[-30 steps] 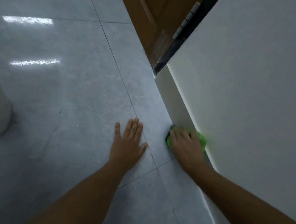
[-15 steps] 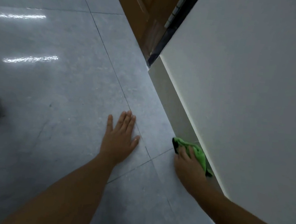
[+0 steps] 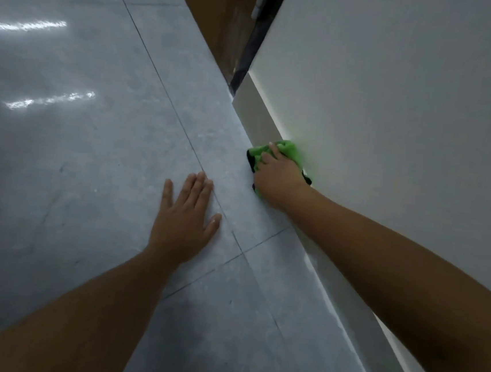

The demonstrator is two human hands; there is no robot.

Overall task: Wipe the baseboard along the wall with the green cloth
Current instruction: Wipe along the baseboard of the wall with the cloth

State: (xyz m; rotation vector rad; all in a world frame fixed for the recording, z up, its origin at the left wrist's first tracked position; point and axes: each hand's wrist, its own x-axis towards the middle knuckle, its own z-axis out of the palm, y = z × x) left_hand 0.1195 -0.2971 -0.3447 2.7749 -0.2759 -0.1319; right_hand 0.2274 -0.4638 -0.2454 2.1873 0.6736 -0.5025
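A white baseboard (image 3: 255, 113) runs along the foot of the white wall (image 3: 397, 95), from the door frame toward the lower right. My right hand (image 3: 279, 178) presses a bunched green cloth (image 3: 289, 151) flat against the baseboard, fingers spread over it; most of the cloth is hidden under the hand. My left hand (image 3: 185, 220) lies flat on the grey floor tile, fingers apart, holding nothing, a short way left of the cloth.
Grey glossy floor tiles (image 3: 76, 154) with thin grout lines spread to the left. A brown wooden door (image 3: 215, 15) and its dark frame edge (image 3: 247, 57) stand at the far end of the baseboard.
My right hand slid the cloth back along the baseboard toward me, then forward again toward the door. My left hand stayed planted on the floor.
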